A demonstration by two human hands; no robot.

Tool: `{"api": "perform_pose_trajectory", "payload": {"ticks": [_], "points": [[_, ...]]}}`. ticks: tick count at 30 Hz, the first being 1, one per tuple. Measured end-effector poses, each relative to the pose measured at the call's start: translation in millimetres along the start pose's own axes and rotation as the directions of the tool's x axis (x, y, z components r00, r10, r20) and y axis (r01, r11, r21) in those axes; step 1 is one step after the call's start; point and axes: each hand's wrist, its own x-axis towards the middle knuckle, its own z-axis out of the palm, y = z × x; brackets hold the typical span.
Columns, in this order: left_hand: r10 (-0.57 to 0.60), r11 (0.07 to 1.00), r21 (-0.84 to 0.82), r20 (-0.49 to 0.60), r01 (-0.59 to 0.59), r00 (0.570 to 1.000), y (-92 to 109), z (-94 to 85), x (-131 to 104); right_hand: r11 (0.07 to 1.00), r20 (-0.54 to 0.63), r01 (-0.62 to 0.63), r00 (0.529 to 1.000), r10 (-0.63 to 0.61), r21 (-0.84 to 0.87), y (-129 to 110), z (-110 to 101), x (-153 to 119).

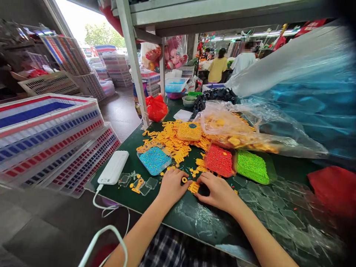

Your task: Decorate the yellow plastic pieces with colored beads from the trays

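Observation:
Between my two hands is a small yellow plastic piece (194,187) with comb-like slots, just above the green tabletop. My left hand (172,185) has its thumb against the piece's left side, fingers curled. My right hand (215,190) pinches its right side between thumb and forefinger. A small yellow ring (184,180) shows at my left thumb. Beyond my hands are open trays of tiny beads: blue beads (155,160), red beads (219,160) and green beads (251,167). A tub of yellow beads (189,131) sits on a heap of yellow plastic pieces (178,150).
A white power bank (113,167) with a cable lies at the table's left edge. Clear plastic squares (278,202) cover the right side. Behind stand a bag of yellow pieces (228,126) and a metal shelf post (133,63). Plastic crates (50,137) stand at left; people sit far back.

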Motion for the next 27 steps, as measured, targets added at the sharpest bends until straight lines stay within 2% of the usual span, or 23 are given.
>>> {"api": "perform_pose_trajectory", "payload": {"ticks": [4,7,9,12,15,19,27], "points": [[0.052,0.998,0.029,-0.015,-0.052,0.999,6,-2.4,-4,1.0,0.012,0.028,1.0,-0.028,0.006,3,2,0],[0.072,0.997,-0.035,-0.005,-0.073,0.997,-2,-24.1,0,0.999,0.026,0.032,0.999,-0.032,0.011,5,3,0],[-0.01,1.0,-0.014,-0.029,0.009,1.0,-20,-48.7,10,0.999,0.03,0.032,0.999,-0.032,0.021,6,3,0],[-0.111,0.989,0.095,-0.052,0.115,0.992,-57,-88.4,34,0.998,0.027,0.038,0.999,-0.039,0.041,8,4,0],[-0.134,0.957,0.263,0.029,0.122,0.991,-90,-113.0,57,0.999,0.036,0.029,0.999,-0.031,0.045,10,5,0],[-0.055,0.929,0.369,0.203,-0.024,0.978,-109,-116.0,70,0.999,0.031,0.018,0.999,-0.02,0.051,11,4,0],[-0.03,0.894,0.423,0.386,-0.148,0.922,-114,-108.6,75,0.996,-0.01,0.044,0.999,-0.043,0.076,14,4,0]]}}
